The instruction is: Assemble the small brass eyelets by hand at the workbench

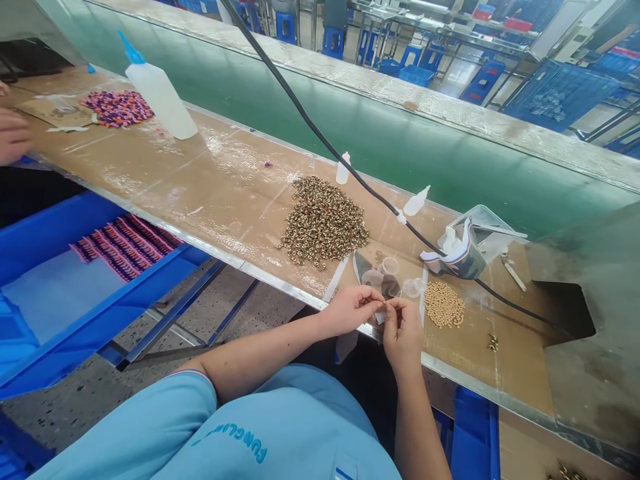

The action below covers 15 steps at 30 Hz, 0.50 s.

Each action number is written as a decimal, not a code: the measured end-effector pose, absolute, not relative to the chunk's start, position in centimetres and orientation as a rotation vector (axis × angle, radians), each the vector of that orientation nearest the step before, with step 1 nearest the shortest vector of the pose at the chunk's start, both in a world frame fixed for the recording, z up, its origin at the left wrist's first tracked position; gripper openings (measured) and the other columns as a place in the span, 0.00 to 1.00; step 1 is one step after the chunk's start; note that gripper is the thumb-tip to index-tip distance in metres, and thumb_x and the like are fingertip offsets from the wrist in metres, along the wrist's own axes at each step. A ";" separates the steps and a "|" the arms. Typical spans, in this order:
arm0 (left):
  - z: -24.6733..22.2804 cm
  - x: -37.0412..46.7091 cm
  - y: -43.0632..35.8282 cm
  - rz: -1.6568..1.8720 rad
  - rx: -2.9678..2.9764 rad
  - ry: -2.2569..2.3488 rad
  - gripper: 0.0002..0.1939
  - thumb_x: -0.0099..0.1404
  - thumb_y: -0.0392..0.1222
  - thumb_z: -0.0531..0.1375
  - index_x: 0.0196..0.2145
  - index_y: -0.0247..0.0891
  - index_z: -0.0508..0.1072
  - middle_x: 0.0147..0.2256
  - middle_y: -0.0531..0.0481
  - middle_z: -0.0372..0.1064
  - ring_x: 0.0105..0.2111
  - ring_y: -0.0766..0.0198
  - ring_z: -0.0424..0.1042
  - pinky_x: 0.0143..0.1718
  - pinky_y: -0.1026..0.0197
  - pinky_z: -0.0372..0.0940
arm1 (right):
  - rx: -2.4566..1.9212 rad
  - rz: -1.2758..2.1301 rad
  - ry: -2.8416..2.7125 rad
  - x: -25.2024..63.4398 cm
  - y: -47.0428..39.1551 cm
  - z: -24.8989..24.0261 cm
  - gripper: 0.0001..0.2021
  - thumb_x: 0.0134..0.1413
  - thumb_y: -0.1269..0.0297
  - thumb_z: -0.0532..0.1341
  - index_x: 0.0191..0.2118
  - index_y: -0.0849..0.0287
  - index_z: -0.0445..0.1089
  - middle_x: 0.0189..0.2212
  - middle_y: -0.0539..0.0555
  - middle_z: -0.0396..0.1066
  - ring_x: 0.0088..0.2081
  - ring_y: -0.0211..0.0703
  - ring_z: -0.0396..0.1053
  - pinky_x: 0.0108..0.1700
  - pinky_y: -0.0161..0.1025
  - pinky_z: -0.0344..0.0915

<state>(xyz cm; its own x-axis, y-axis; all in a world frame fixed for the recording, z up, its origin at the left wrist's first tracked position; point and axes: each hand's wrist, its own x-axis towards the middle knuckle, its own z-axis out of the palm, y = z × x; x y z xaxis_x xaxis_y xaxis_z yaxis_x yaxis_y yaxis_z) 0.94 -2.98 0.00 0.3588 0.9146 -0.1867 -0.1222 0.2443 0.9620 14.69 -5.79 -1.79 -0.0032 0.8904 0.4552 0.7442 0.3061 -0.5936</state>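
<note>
Above the table's front edge, my left hand (350,310) and my right hand (404,330) meet fingertip to fingertip. Both are closed in a pinch on something too small to make out. Just beyond the fingers lie a small clear round cup (390,266), another clear cup (413,287) and a dark grey sheet (367,270). A heap of small dark gold-coloured pieces (325,220) spreads to the left of them. Right of my hands is a smaller pile of flat tan pieces (444,305).
Two small white squeeze bottles (343,168) (417,201) and a large blue-tipped bottle (163,97) are on the cardboard-covered table (220,193). A black cable (310,123) crosses it. Another person's hand (13,137) is far left, near pink-purple pieces (119,108). A blue tray (165,277) sits below.
</note>
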 end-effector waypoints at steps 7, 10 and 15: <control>-0.6 1.3 -3.0 0.859 1.041 0.971 0.04 0.57 0.35 0.58 0.31 0.32 0.71 0.23 0.54 0.66 0.20 0.73 0.66 0.23 0.70 0.61 | -1.457 0.110 -1.818 14.9 -5.6 -2.0 0.11 0.62 0.59 0.49 0.33 0.57 0.63 0.28 0.51 0.66 0.31 0.40 0.64 0.33 0.37 0.58; -1.1 1.1 -3.3 0.879 1.096 0.934 0.06 0.59 0.36 0.56 0.33 0.32 0.71 0.23 0.53 0.67 0.21 0.71 0.67 0.23 0.69 0.62 | -1.451 0.063 -1.818 15.0 -5.4 -2.1 0.12 0.62 0.57 0.49 0.34 0.58 0.63 0.28 0.51 0.66 0.31 0.40 0.64 0.33 0.37 0.57; -0.5 -2.6 -3.6 1.059 1.695 1.063 0.07 0.61 0.37 0.55 0.33 0.35 0.74 0.32 0.46 0.73 0.34 0.64 0.71 0.38 0.63 0.65 | -1.436 0.049 -1.817 15.1 -5.3 -2.1 0.12 0.62 0.57 0.50 0.34 0.59 0.64 0.28 0.52 0.66 0.30 0.40 0.64 0.34 0.37 0.56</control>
